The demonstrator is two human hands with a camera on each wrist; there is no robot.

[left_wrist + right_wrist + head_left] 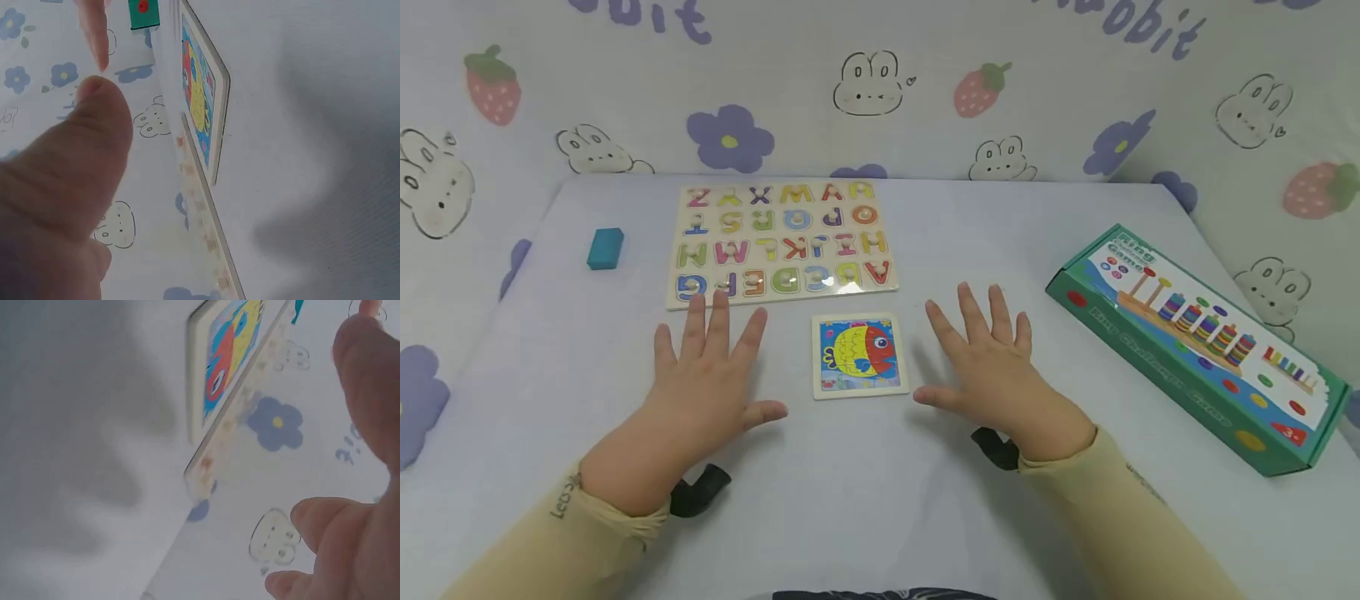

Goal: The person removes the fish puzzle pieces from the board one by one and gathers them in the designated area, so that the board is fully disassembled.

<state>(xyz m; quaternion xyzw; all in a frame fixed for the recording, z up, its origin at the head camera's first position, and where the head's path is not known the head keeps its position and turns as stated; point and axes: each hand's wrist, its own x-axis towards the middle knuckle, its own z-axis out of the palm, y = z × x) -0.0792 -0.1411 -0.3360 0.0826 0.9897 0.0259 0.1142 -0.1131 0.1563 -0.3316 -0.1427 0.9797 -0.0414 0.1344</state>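
Observation:
Between the two hands lies a small square fish jigsaw puzzle in a pale wooden frame, its picture whole. My left hand is spread palm down to the puzzle's left, holding nothing; its fingertips overlap the near edge of the alphabet board in the head view. To the right of the puzzle, my right hand is spread too, with nothing in it. Both hands cast shadows on the table, seen in the wrist views. The wooden alphabet board, with knobbed colourful letters, lies behind the puzzle.
A teal block sits at the back left of the white table. On the right, a green ring game box lies at an angle. A patterned cloth with rabbits, flowers and strawberries hangs behind.

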